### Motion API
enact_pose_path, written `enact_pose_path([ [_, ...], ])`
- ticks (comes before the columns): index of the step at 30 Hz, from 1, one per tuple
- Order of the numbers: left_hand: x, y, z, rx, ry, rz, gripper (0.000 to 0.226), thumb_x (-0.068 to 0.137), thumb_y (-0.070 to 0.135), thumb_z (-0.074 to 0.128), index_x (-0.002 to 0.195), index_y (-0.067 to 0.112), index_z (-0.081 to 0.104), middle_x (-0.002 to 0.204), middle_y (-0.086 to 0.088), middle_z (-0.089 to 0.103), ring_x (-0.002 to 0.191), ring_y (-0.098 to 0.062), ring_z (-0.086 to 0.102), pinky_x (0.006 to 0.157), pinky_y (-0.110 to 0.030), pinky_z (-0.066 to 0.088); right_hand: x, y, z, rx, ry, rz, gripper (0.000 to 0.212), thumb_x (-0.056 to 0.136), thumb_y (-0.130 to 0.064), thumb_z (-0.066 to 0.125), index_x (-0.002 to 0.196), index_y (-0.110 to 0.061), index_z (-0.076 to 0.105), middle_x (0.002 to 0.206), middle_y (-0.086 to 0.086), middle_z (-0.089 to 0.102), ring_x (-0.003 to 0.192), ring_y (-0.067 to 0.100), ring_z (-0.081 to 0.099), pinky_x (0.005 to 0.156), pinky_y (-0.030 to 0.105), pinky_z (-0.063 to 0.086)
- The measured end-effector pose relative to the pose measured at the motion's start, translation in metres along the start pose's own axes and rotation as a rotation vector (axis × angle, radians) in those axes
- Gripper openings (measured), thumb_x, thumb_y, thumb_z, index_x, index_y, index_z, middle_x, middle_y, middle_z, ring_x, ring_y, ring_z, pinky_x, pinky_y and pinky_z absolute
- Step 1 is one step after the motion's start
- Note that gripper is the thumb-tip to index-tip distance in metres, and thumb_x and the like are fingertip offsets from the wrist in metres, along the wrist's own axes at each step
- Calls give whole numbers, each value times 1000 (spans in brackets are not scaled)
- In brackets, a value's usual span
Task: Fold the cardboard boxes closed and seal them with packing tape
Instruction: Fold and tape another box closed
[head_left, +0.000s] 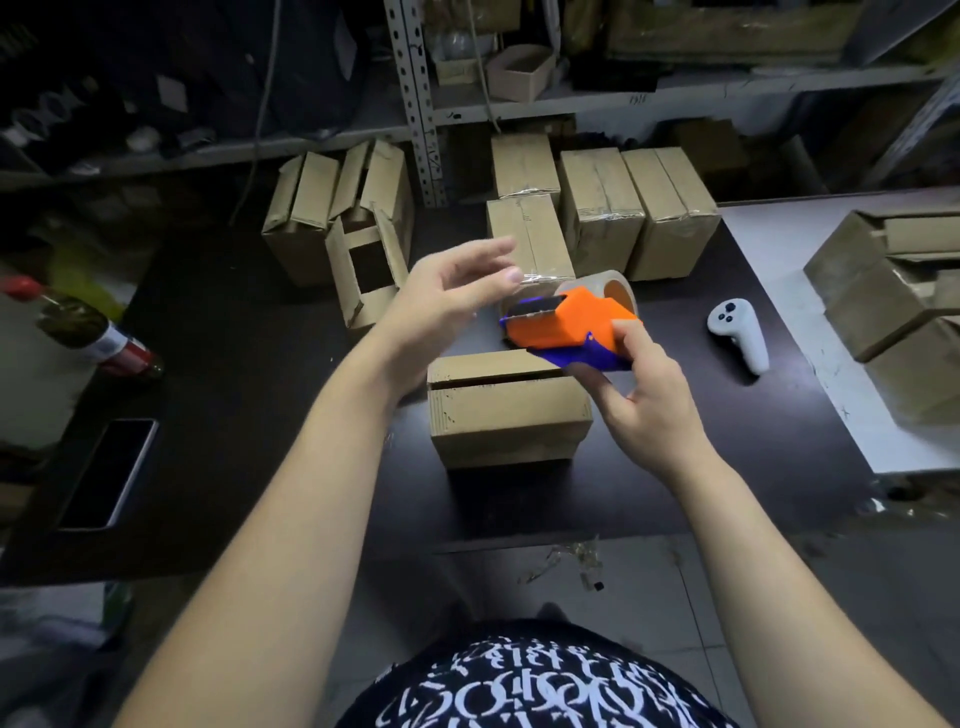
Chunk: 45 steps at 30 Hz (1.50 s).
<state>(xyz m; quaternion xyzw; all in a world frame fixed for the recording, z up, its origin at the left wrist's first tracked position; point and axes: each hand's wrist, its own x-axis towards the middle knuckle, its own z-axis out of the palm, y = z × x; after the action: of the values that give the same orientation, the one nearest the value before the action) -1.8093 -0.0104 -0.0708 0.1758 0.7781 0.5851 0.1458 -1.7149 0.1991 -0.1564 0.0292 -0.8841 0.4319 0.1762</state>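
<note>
Right hand (644, 400) is gripping the orange-and-blue tape dispenser (566, 325) by its rear, fingers curled round it; the cardboard box (509, 415) is sitting flaps-folded just below that grip; left hand (447, 306) is hovering just beside the dispenser's front, fingers loose and spread, holding nothing.

I count eight cardboard boxes (509, 415) on the dark surface (270, 405), plus one tape dispenser (566, 322), one controller (740, 335), one bottle (93, 332) and one phone (109, 473).

One wide-angle head-worn view, forward and steeply down, close over the dark table (249, 364).
</note>
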Motion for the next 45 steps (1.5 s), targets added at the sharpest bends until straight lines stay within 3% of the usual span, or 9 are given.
enact_pose_path([
  [8, -2, 7, -22, 49, -182, 89, 14, 95, 21, 69, 103, 12, 77, 97, 3, 77, 102, -13, 71, 79, -22, 55, -1, -8, 7, -26, -31, -106, 24, 95, -37, 64, 103, -27, 45, 84, -21, 47, 85, -10, 47, 72, 6, 34],
  [12, -5, -4, -19, 146, -1, 135, 9, 95, 24, 71, 96, 17, 76, 88, 10, 73, 92, -7, 69, 75, -18, 53, -2, -6, 10, -56, -47, -96, 23, 94, -40, 62, 104, -29, 45, 85, -21, 47, 85, -6, 46, 72, 8, 34],
  [17, -10, -19, -9, 215, 213, 205, 6, 96, 21, 71, 99, 17, 75, 93, 8, 67, 91, -9, 64, 74, -15, 49, 0, -4, 18, -72, -100, -85, 27, 94, -46, 60, 103, -22, 53, 88, -3, 62, 81, 18, 54, 69, 29, 45],
  [23, -11, -17, -29, 149, 488, 276, 7, 94, 18, 73, 90, 24, 74, 90, 3, 71, 88, -16, 68, 80, -32, 58, -8, 22, 11, -62, -100, 26, 20, 91, -42, 61, 100, -27, 54, 80, -6, 65, 74, 8, 59, 63, 17, 39],
  [29, -15, -27, -32, 150, 395, 128, 11, 93, 20, 74, 94, 31, 72, 104, 2, 68, 90, -12, 62, 82, -27, 54, -7, 25, 6, -96, -18, 118, 38, 78, -56, 64, 101, -27, 58, 79, -13, 65, 72, 6, 60, 61, 20, 39],
  [33, -29, -49, -33, 170, 316, 21, 44, 86, 17, 80, 118, 40, 61, 127, 3, 52, 116, -9, 56, 94, -26, 48, 0, 22, 4, -110, -40, 183, 69, 60, -34, 96, 108, -27, 47, 85, -8, 68, 75, 12, 63, 63, 22, 47],
  [38, -48, -83, -28, 214, 130, -80, 82, 81, 12, 85, 141, 46, 40, 125, 12, 66, 128, -2, 53, 104, -36, 43, 7, 22, 0, -152, -24, 140, 66, 58, -15, 89, 110, -24, 50, 91, 0, 70, 78, 23, 66, 65, 29, 51],
  [41, -51, -102, -20, 262, 121, -110, 95, 78, 14, 88, 148, 43, 30, 119, 13, 69, 119, 12, 53, 107, -24, 33, 12, 22, 0, -241, 18, 32, 60, 58, -24, 87, 112, -24, 60, 98, -8, 66, 91, 19, 63, 84, 43, 49],
  [45, -50, -117, -10, 294, 176, -132, 104, 74, 14, 90, 149, 43, 25, 113, 15, 72, 126, -8, 56, 111, -32, 30, 21, 18, 2, -389, 26, 10, 58, 63, -51, 69, 118, -31, 64, 99, -13, 53, 98, 12, 46, 85, 34, 27],
])
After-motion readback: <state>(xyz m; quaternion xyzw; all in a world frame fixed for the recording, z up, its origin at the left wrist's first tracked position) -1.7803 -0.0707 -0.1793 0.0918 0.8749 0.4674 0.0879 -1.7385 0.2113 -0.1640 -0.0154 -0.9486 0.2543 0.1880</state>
